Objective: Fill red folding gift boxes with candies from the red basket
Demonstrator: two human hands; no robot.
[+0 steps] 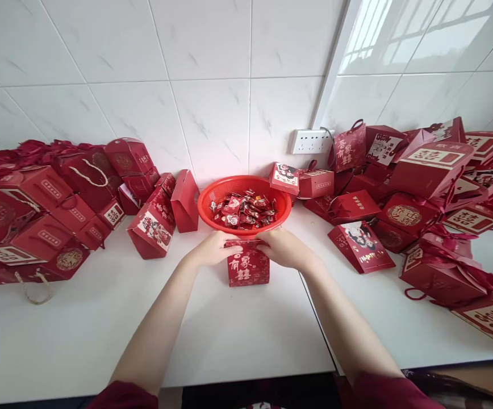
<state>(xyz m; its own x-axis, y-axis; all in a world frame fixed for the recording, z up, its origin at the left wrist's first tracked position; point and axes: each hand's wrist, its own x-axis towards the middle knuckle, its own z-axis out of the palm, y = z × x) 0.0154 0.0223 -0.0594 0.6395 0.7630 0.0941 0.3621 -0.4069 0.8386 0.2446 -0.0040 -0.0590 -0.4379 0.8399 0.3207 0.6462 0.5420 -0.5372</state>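
Observation:
A red gift box (pixel 249 268) with white Chinese characters stands upright on the white table, in the middle of the head view. My left hand (pixel 217 248) grips its top edge at the left, thumb on the front face. At the right, my right hand (pixel 284 249) pinches the same top edge, also with the thumb in front. The fingers behind the box are hidden. Just beyond the box sits a red plastic basket (pixel 204 205) holding many small wrapped candies (pixel 246 210).
Many red gift boxes are piled at the left (pixel 59 213) and at the right (pixel 421 170). Closer in stand a red box (pixel 186 201) left of the basket and a tilted box (pixel 361 246) on the right. A power strip (pixel 312 142) is on the tiled wall; a seam (pixel 318 318) crosses the table.

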